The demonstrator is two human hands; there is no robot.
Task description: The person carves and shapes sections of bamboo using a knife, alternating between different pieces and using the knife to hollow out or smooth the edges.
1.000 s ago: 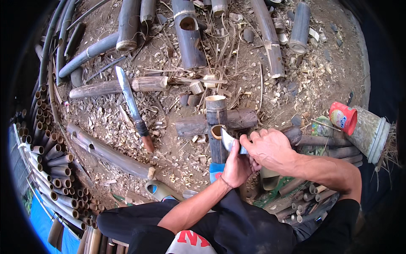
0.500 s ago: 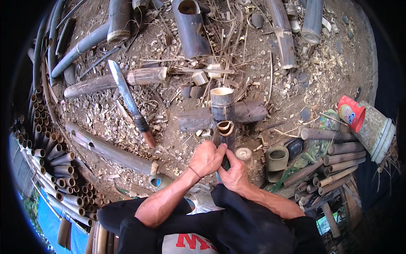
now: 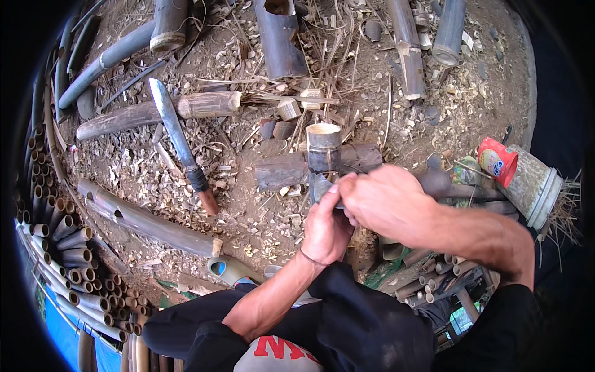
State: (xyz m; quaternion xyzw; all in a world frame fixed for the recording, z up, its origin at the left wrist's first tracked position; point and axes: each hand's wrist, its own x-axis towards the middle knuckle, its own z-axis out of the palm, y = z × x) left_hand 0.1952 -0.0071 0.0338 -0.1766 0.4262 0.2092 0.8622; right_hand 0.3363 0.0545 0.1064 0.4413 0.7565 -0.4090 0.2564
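A dark bamboo tube [image 3: 324, 158] with a pale cut rim leans across a short log [image 3: 282, 172], its near end running down to my hands. My left hand [image 3: 325, 232] is closed around that near end, thumb upward. Pressed against it, my right hand [image 3: 387, 198] is a fist, slightly blurred; whatever it grips is hidden. A greyish, pointed surface shows just beyond my fingertips, and I cannot tell whether it is tube or blade. To the left, a machete [image 3: 176, 133] with a wooden handle lies on the ground.
Wood chips cover the dirt floor. Bamboo poles [image 3: 149, 220] lie at the left beside a stack of cut tubes [image 3: 74, 254]. A red container [image 3: 498, 162] and a grubby bucket [image 3: 532, 189] stand at the right, near more bamboo pieces [image 3: 427, 282]. One clog [image 3: 234, 268] shows near my knee.
My right hand has risen and swung right, its elbow now out to the side. My left hand has turned palm inward and shifted slightly right. The tube's notched opening is now covered.
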